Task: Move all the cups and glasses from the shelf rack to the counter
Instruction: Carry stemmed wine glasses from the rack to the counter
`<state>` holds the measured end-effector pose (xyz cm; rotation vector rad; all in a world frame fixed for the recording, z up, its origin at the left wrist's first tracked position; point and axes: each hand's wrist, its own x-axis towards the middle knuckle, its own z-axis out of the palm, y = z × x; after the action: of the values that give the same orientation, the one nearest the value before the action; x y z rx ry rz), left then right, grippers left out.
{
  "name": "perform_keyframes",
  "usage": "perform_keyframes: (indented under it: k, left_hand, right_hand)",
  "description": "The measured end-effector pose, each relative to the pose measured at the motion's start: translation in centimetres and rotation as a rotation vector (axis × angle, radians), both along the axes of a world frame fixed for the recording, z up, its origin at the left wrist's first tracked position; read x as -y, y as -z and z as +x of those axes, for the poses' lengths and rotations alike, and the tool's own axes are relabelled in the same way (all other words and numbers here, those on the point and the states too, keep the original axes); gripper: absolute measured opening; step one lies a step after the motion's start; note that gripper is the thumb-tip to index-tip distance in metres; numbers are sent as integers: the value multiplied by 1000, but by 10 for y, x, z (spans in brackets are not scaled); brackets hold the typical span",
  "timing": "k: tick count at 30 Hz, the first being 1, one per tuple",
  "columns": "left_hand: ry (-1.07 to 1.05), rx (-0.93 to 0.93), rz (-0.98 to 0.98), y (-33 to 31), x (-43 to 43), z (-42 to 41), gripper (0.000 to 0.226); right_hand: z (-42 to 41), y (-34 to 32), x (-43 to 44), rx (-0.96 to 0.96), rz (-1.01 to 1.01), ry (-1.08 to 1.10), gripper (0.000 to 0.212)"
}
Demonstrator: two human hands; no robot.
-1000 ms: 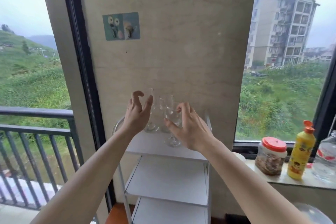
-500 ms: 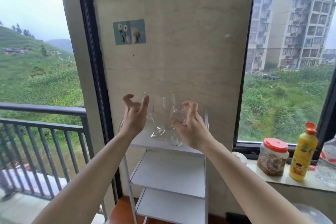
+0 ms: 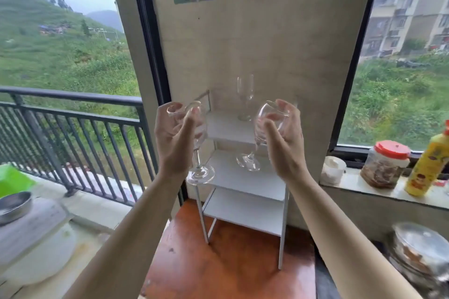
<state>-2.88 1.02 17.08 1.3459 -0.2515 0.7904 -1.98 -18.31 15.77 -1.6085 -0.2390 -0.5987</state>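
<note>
Clear wine glass [image 3: 194,143] clamped in left hand [image 3: 173,139] fingers, another glass [image 3: 263,128] in right hand [image 3: 285,143], tilted. One flute [image 3: 245,97] upright on white rack [image 3: 245,177], perhaps top shelf.

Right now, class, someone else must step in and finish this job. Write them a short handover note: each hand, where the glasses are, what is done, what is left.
Left hand: fingers closed round the bowl of a wine glass, lifted clear of the rack.
Right hand: holds a second wine glass by its bowl, tilted, also lifted.
Still on the shelf rack: one tall flute, upright on the top shelf.
Done: two glasses picked up.
Left: set both on the counter, then fetch the flute.
</note>
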Motion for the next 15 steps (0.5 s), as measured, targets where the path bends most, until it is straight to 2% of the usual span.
perform_keyframes:
  k: [3,5,7,11,15]
  left_hand:
    - [18,-49,-87,52,3,-19,38]
    - [63,-96,-95,85,12,-26,39]
    - [147,-142,-75,111,27,-27,31]
    - [307,-209,-98,132,72,-22,33]
    - [479,-229,-77,137,144,-29,38]
  right_hand:
    - [-21,48,0,-28,34,-21,50]
    - [-33,77,3,-84,37,-19,53]
    - [-43,99,12,-135,64,9,52]
    - [-70,126,60,-203,111,192,49]
    - [-116,132,120,-191,152,411,47]
